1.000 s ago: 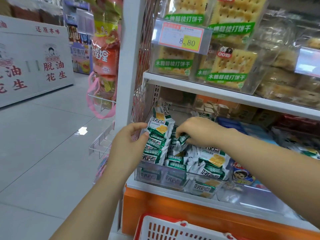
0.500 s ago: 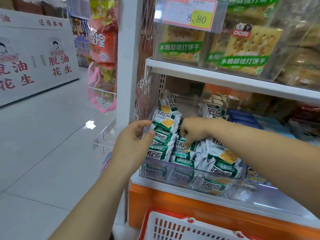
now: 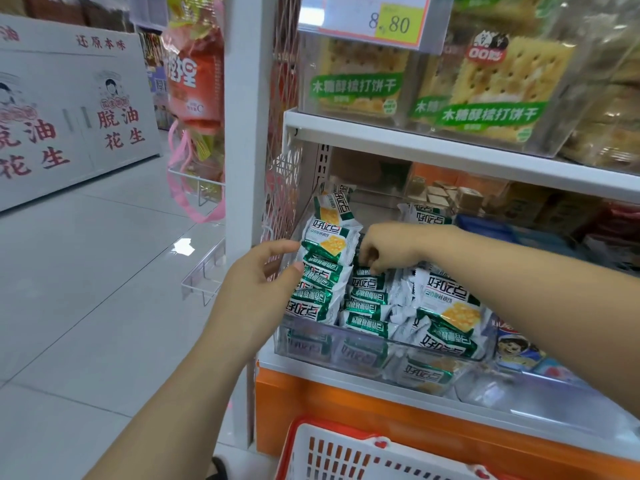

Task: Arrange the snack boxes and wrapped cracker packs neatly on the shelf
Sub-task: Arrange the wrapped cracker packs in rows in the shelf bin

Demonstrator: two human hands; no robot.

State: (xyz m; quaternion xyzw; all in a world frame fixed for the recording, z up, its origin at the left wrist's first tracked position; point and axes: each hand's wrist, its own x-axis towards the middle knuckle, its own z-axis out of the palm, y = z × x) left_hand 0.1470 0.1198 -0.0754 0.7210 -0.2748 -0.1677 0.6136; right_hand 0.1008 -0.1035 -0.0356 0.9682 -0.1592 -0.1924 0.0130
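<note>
Several green-and-white wrapped cracker packs (image 3: pixel 329 244) fill a clear plastic bin (image 3: pixel 346 351) on the lower shelf, stacked in a column at the left and lying loose at the right. My left hand (image 3: pixel 256 296) presses thumb and fingers against the left side of the stacked column. My right hand (image 3: pixel 391 247) reaches into the bin from the right, its fingers curled down and pinching a green pack (image 3: pixel 367 282) in the middle row. Clear snack boxes of crackers (image 3: pixel 485 81) stand on the shelf above.
A white shelf upright (image 3: pixel 242 168) and pink mesh side panel (image 3: pixel 280 188) border the bin on the left. A red-and-white basket (image 3: pixel 346 452) sits below the orange shelf base (image 3: pixel 381 410). Hanging snack bags (image 3: pixel 194 81) and grey floor lie left.
The view has shifted so the shelf sits lower and closer. My right hand has dipped its fingers lower onto the middle row of packs. My left hand stays against the left stack.
</note>
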